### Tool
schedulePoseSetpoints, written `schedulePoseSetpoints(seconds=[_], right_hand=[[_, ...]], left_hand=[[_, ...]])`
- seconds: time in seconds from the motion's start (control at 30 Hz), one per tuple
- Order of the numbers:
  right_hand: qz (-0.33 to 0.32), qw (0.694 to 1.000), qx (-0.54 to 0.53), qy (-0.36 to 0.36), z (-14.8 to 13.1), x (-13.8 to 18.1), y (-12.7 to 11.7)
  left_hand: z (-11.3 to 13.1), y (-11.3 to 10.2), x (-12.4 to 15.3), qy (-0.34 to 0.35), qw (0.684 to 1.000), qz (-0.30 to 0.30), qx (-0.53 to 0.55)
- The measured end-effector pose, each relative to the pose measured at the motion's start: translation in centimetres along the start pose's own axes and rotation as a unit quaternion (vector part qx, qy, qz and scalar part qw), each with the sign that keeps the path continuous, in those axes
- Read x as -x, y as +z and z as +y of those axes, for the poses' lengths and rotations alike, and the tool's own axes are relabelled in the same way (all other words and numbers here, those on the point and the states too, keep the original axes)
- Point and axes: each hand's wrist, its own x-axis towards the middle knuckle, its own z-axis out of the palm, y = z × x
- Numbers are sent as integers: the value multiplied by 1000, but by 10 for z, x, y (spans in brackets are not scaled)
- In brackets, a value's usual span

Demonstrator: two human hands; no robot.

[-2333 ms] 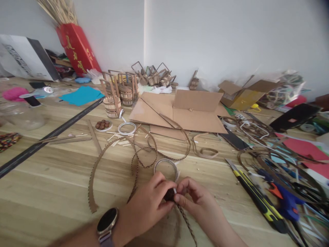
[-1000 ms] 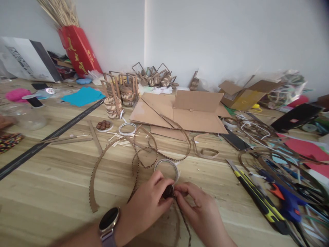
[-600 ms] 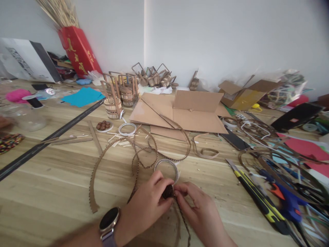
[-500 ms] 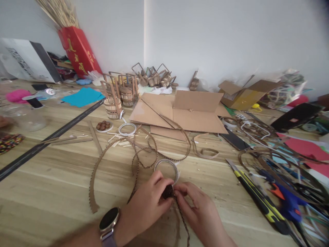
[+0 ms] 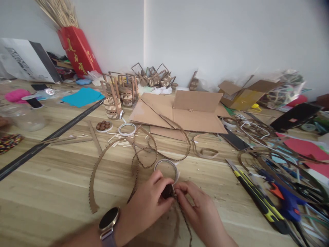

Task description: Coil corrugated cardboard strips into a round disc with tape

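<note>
My left hand (image 5: 147, 200), with a watch on its wrist, is closed round a small dark brown coil (image 5: 168, 191) of what looks like rolled corrugated cardboard strip. Thumb and fingers grip the coil from its left side. At the coil's right edge, my right hand (image 5: 199, 206) pinches a narrow brown strip; its fingertips partly hide the spot. A notched strip (image 5: 186, 221) hangs down below the right fingers. Just beyond both hands lies a roll of white tape (image 5: 177, 171), close to the left fingertips. More long notched strips (image 5: 94, 171) curl over the table on the left.
Cardboard sheets (image 5: 197, 120) lie behind, beside small wooden-slat buckets (image 5: 113, 109) with handles. A dish of brown balls (image 5: 103, 126) and another tape ring (image 5: 127, 133) are left of centre. On the right are a yellow-black utility knife (image 5: 259, 197) and a blue glue gun (image 5: 290, 206).
Both hands stay at nearly the same place, still on the coil and strip. The strip hanging below my right hand has shifted slightly to the right at its lower end.
</note>
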Motion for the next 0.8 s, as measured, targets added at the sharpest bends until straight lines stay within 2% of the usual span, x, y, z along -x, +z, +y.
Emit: schedulePoseSetpoints(seconds=[0.5, 0.8], right_hand=[[-26, 999, 34, 21, 3, 2, -1], [-53, 995, 87, -13, 3, 0, -3]], left_hand=[[0, 3, 1, -10, 997, -19, -75], [2, -1, 0, -15, 996, -42, -82]])
